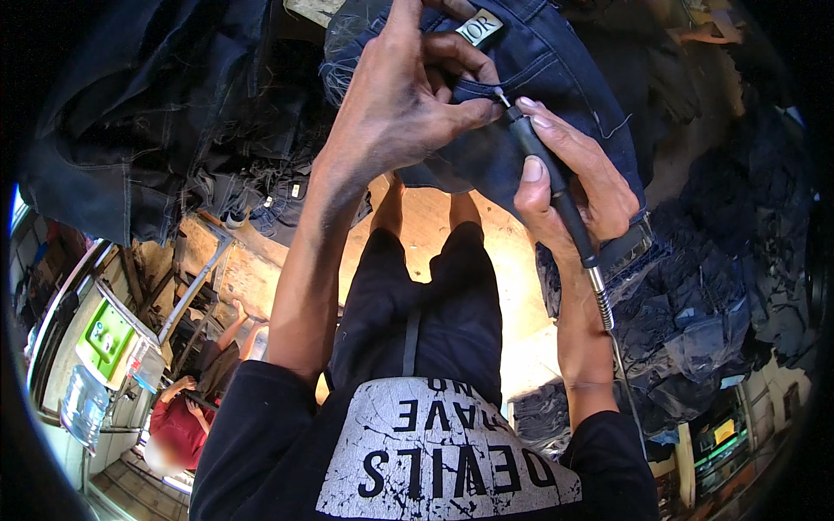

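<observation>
A pair of dark blue jeans (578,82) with stitched seams lies in front of me at the top of the view. My left hand (395,108) is closed on its edge, pinching a fold between thumb and fingers. Beside those fingers a small pale label (479,29) shows on the cloth. In my right hand (586,178) is a slim black rotary tool (537,148), gripped like a pen. Its thin metal bit meets the fold right by my left thumb. From its rear end a metal spring sleeve and thin cable run down along my forearm.
Dark garments (156,113) hang at the left, and a large heap of dark clothing (695,286) fills the right. At lower left another person in a red shirt (178,425) sits near a green tray (106,337) and a clear plastic container (84,406). Wooden flooring (426,247) shows below.
</observation>
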### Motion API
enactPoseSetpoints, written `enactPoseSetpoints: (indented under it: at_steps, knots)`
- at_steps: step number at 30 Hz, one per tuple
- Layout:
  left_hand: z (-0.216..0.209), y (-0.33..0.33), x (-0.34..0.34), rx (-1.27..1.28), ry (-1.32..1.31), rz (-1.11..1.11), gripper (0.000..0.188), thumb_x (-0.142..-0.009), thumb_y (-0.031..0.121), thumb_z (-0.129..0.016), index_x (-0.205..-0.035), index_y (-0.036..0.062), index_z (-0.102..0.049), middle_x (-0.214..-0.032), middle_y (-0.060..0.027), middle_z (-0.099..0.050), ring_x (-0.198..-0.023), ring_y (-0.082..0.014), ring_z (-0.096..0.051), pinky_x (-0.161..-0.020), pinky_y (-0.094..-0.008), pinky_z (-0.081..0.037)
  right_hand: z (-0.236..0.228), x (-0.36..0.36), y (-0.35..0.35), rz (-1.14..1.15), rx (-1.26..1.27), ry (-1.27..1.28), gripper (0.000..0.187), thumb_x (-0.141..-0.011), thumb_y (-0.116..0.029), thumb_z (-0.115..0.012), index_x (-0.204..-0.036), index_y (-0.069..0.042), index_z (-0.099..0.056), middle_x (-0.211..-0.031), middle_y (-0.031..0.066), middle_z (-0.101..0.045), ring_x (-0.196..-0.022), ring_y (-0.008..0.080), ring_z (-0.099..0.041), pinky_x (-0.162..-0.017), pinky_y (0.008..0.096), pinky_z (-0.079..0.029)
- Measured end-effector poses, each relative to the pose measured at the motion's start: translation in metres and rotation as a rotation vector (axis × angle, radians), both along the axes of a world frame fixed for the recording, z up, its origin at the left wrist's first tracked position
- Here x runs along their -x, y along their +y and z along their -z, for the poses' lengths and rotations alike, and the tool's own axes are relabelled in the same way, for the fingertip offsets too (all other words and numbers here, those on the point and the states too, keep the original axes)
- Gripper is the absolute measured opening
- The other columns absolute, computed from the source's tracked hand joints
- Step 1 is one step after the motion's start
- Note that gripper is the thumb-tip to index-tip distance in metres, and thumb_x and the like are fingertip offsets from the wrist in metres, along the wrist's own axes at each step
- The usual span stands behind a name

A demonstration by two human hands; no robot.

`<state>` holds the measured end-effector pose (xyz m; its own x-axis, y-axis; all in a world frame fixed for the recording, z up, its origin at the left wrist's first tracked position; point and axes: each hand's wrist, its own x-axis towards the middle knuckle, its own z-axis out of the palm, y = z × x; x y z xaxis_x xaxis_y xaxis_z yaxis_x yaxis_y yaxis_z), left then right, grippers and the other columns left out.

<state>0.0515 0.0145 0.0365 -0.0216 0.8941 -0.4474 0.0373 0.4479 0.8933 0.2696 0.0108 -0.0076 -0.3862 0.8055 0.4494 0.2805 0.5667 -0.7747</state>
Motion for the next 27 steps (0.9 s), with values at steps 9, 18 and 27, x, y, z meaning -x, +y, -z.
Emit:
enactPoseSetpoints:
  at_steps: [9, 18, 27]
  knots:
    - [0.017, -0.005, -0.005, -0.055, -0.174, -0.067, 0.079, -0.08, -0.008, -0.087, -0.138, 0.0112, -0.038, -0.096, -0.0049, -0.075, -0.068, -0.0005, -0.054, -0.058, -0.0174, -0.037, -0.002, -0.008, -0.001, -0.038, 0.02, -0.043, 0.032, -0.089, -0.007, -0.072, -0.119, 0.005, -0.074, -0.118, 0.0269, -0.078, -0.112, 0.0374, -0.078, -0.097, 0.0441, -0.064]
    - [0.021, -0.009, -0.006, -0.068, -0.287, -0.095, 0.079, -0.082, -0.015, -0.083, -0.138, 0.012, -0.034, -0.103, -0.0117, -0.075, -0.082, -0.0068, -0.065, -0.069, -0.02, -0.049, 0.006, -0.005, 0.0, 0.041, -0.013, 0.024, 0.033, -0.081, -0.008, -0.078, -0.112, 0.003, -0.079, -0.109, 0.0229, -0.081, -0.105, 0.0358, -0.081, -0.092, 0.0417, -0.066]
    - [0.024, -0.007, -0.008, -0.054, -0.272, -0.102, 0.081, -0.081, -0.019, -0.081, -0.138, 0.0109, -0.032, -0.106, -0.0161, -0.076, -0.088, -0.0109, -0.07, -0.075, -0.0234, -0.055, 0.005, -0.011, -0.001, 0.024, -0.013, -0.018, 0.033, -0.092, -0.009, -0.072, -0.122, 0.004, -0.073, -0.12, 0.0249, -0.078, -0.11, 0.0353, -0.079, -0.095, 0.0422, -0.065]
